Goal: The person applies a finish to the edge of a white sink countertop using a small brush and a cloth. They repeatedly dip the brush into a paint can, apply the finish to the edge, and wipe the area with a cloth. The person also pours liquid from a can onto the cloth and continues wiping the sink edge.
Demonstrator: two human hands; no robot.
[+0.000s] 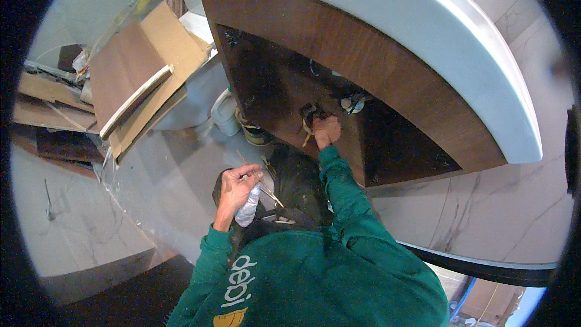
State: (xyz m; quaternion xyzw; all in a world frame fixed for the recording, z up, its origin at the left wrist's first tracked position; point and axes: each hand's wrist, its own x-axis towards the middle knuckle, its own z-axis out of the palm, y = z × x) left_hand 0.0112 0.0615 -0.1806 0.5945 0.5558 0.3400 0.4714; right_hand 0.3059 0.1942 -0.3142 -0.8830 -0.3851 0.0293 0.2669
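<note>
The left hand (237,185), near left, has its grip clamped on a crumpled white bundle (248,208); farther right, inside a brown cabinet (357,33), the right hand (327,130) meets a dark object (311,111), grip unclear to me.

Your left arm (209,260) comes up from below, and your left wrist (224,217) is bare. Your left hand (236,186) is in front of you, with its fingers bent in a pinch. Your right arm (348,197) reaches farther out. Your right hand (327,130) points away from you, and its fingertips are hard to see.
</note>
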